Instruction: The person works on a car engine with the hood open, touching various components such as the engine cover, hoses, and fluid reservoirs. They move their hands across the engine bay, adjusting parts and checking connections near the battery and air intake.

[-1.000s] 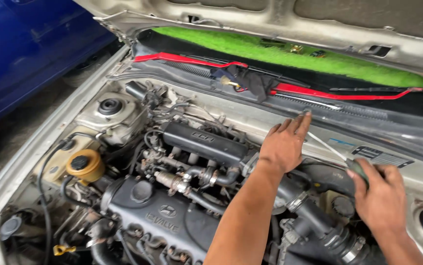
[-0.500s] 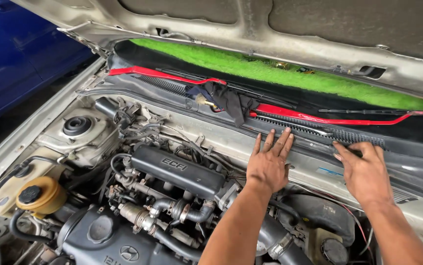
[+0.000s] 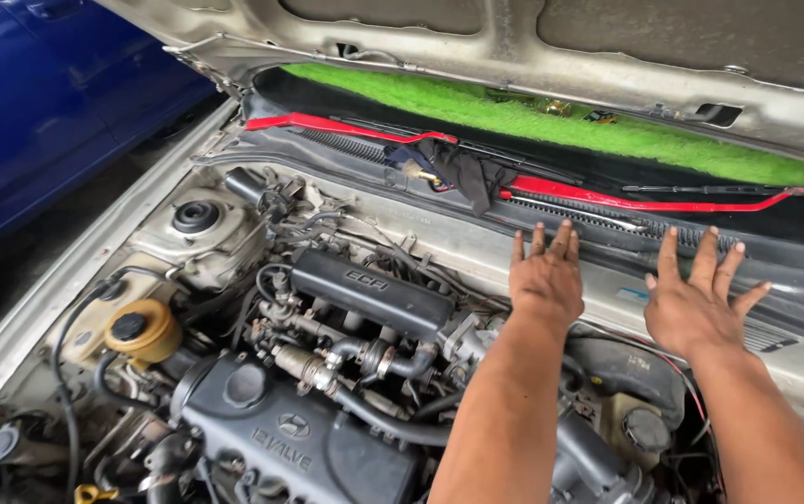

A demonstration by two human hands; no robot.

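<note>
Both hands flat, fingers spread, grasping nothing: left hand (image 3: 545, 280) and right hand (image 3: 698, 306) reach the cowl panel (image 3: 607, 229). Judgement: press evenly, palms below red wiper arm (image 3: 607, 193).

Both forearms (image 3: 514, 420) hide engine parts beneath; the raised hood (image 3: 514, 47) is cut off above
</note>
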